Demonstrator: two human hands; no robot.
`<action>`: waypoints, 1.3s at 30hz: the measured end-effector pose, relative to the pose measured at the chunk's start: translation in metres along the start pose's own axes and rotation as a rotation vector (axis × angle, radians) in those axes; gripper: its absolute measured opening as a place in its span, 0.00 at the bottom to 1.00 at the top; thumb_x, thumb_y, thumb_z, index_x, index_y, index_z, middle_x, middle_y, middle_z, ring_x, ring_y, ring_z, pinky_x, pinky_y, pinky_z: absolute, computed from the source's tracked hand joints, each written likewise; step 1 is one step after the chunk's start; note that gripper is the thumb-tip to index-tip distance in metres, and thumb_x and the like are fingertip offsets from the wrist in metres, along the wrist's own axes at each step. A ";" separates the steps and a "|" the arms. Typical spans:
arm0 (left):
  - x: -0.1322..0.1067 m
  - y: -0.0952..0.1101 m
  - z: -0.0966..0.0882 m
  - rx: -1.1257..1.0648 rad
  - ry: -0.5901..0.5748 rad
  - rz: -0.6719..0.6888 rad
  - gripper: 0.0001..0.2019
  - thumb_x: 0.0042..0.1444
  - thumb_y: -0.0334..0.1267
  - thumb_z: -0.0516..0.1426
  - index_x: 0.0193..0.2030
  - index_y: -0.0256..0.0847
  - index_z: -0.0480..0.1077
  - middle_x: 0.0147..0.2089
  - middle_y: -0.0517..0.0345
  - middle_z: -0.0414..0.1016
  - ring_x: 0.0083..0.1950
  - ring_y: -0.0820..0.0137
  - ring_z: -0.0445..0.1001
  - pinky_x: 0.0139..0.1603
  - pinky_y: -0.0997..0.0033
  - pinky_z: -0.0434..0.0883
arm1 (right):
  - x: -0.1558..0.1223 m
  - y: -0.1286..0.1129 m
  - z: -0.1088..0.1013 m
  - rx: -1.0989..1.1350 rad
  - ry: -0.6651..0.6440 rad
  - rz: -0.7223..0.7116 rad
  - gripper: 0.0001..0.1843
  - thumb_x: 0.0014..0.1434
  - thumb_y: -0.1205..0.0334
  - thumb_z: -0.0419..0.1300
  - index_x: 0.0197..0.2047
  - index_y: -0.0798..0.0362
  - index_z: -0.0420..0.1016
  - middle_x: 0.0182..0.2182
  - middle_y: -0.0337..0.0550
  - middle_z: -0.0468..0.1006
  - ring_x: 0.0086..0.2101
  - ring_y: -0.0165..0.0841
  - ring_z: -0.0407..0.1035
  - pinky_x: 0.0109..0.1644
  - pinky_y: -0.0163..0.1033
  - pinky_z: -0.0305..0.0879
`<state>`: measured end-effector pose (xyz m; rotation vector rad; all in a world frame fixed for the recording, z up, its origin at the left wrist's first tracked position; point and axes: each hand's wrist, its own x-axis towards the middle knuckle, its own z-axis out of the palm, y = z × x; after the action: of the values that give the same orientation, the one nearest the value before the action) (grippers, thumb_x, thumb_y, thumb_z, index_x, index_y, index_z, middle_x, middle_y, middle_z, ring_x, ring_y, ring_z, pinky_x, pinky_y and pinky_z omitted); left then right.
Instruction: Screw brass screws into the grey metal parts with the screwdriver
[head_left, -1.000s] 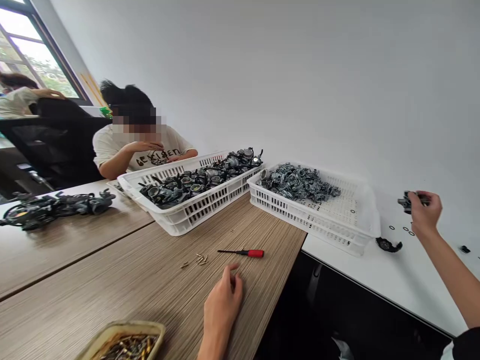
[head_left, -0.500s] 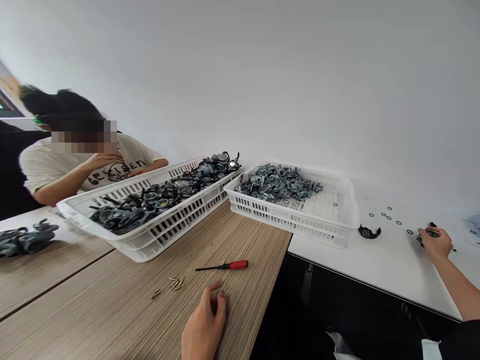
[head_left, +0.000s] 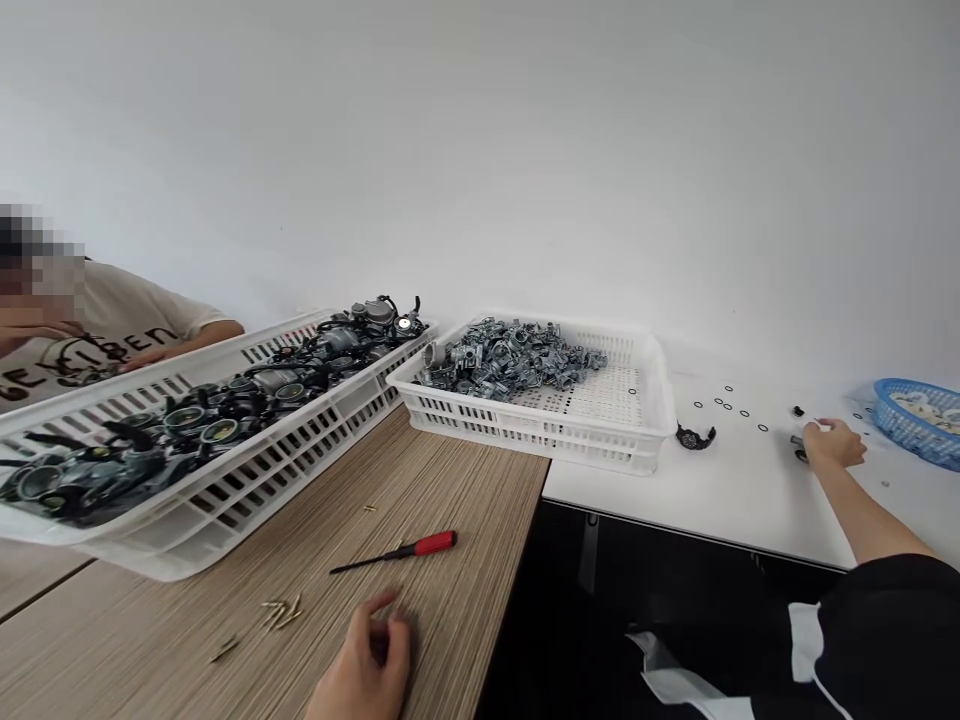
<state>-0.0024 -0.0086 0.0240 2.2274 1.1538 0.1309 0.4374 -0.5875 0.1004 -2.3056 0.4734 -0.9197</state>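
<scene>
My left hand (head_left: 365,655) rests on the wood-grain table, thumb and index finger loosely bent and apart, with nothing between them. Just beyond it lies a screwdriver (head_left: 420,548) with a red and black handle. Several small brass pins (head_left: 281,610) are scattered to the left. Over the white table, my right hand (head_left: 834,445) has its fingers curled together; a small pale bit shows at the fingertips, too small to name. A dark metal part (head_left: 799,450) is partly hidden beside that hand. A small black piece (head_left: 798,411) lies just behind.
One white crate (head_left: 172,545) holds carburetors; another white crate (head_left: 540,430) holds grey metal castings. Black rings (head_left: 744,413) and a black round part (head_left: 694,438) lie on the white table (head_left: 720,500). At right stands a blue basket (head_left: 919,430). A co-worker (head_left: 142,300) sits at left.
The view has swung right, bringing in the blue basket. My right hand has shifted off the dark part, and its fingers are now curled together. My left hand stays on the table.
</scene>
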 end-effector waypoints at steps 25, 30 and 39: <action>-0.004 -0.004 0.014 -0.080 0.126 0.145 0.13 0.69 0.39 0.46 0.53 0.44 0.68 0.34 0.59 0.79 0.40 0.65 0.81 0.40 0.71 0.67 | -0.205 -0.393 0.249 -0.309 -0.944 -0.907 0.39 0.54 0.57 0.73 0.65 0.57 0.65 0.68 0.70 0.55 0.62 0.63 0.64 0.56 0.54 0.73; -0.006 0.001 0.015 -0.059 0.202 0.148 0.11 0.69 0.37 0.47 0.50 0.45 0.70 0.33 0.60 0.78 0.39 0.66 0.81 0.38 0.73 0.66 | -0.208 -0.386 0.256 -0.317 -0.914 -0.930 0.33 0.59 0.59 0.70 0.65 0.55 0.68 0.67 0.66 0.55 0.59 0.59 0.68 0.52 0.48 0.75; -0.008 0.003 0.011 -0.082 0.159 0.155 0.10 0.69 0.37 0.47 0.48 0.44 0.69 0.33 0.60 0.78 0.38 0.66 0.80 0.39 0.71 0.65 | -0.199 -0.378 0.249 -0.216 -0.937 -0.925 0.31 0.64 0.56 0.66 0.67 0.58 0.69 0.63 0.65 0.64 0.48 0.48 0.75 0.48 0.42 0.73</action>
<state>-0.0013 -0.0208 0.0186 2.2644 1.0354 0.4179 0.5143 -0.0988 0.1040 -2.8153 -0.9855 -0.0190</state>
